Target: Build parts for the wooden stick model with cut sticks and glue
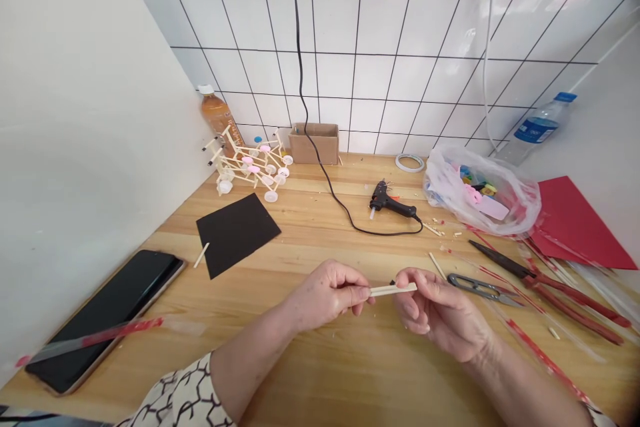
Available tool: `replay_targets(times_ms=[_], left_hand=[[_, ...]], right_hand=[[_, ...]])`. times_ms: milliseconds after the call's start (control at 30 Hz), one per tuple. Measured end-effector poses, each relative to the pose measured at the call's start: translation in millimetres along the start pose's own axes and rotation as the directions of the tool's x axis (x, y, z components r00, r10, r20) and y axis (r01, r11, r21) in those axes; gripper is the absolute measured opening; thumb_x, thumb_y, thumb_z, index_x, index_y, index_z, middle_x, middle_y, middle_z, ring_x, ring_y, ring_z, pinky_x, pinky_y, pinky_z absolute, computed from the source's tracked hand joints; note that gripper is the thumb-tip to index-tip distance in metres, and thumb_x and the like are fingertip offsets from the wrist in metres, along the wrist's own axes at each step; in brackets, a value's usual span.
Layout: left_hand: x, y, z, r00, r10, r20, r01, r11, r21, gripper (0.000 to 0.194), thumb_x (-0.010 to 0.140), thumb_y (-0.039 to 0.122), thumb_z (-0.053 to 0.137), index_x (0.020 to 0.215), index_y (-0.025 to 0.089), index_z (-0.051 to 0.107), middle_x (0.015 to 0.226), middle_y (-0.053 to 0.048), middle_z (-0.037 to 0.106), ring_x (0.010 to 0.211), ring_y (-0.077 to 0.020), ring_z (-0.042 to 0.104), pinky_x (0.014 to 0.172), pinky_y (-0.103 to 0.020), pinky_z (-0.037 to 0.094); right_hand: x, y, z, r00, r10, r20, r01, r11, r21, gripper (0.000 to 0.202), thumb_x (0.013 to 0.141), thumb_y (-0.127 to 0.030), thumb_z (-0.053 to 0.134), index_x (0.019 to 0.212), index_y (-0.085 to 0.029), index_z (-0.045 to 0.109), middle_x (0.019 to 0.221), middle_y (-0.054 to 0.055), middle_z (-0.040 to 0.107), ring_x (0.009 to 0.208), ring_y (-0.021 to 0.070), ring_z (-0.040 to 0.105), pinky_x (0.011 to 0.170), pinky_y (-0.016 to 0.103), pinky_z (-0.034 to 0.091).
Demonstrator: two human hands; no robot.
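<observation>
Pale wooden sticks (387, 291), lying side by side, are pinched at one end between the thumb and fingers of my left hand (333, 293). My right hand (435, 307) has its fingers curled at the other end of these sticks, touching them. A tiny black piece (393, 282) shows just behind the sticks, beside my right fingertips; what it is I cannot make out. Beyond my hands lies a black glue gun (393, 203) on its side. Thread snips (483, 288) and a loose stick (437, 265) are close to my right hand.
At left are a phone (105, 320), black card (239, 233) and stick models with round wheels (253, 167). A cardboard box (315, 145) and tape roll (410, 163) stand near the wall. Rightward are a plastic bag (505, 203), red-handled scissors (550, 287) and red card (580, 220).
</observation>
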State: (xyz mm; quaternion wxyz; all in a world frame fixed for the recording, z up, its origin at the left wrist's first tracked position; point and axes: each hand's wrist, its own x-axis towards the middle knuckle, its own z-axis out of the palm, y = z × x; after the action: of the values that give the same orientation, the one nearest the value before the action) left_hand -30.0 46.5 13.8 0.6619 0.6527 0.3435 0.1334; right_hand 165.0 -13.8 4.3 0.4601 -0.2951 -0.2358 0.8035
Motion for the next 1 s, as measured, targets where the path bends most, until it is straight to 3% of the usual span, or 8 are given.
replay_targets(times_ms=[433,1000], left_hand=[[0.7,-0.6,0.3,1.0,-0.022,-0.002,0.022,1.0,0.018,0.027,0.078,0.034,0.052,0.075,0.011,0.066,0.056,0.001,0.054,0.045,-0.0063,0.032,0.043,-0.021,0.024],[1.9,-4.3,3.4,0.999,-0.006,-0.043,0.011,0.993,0.12,0.026,0.08,0.031,0.049,0.073,0.011,0.064,0.058,0.001,0.053,0.046,-0.0059,0.034,0.044,-0.019,0.025]], right_hand=[[-0.1,2.3,-3.7,0.997,-0.036,-0.067,0.031,0.997,-0.072,0.016,0.074,-0.03,0.068,0.075,-0.014,0.067,0.052,0.001,0.057,0.04,0.0045,0.04,0.039,0.018,0.02],[1.2,4.4,-5.5,0.994,-0.01,-0.113,0.01,1.0,-0.008,0.016,0.068,-0.027,0.073,0.068,-0.013,0.066,0.047,0.0,0.055,0.037,0.0032,0.036,0.038,0.018,0.016]])
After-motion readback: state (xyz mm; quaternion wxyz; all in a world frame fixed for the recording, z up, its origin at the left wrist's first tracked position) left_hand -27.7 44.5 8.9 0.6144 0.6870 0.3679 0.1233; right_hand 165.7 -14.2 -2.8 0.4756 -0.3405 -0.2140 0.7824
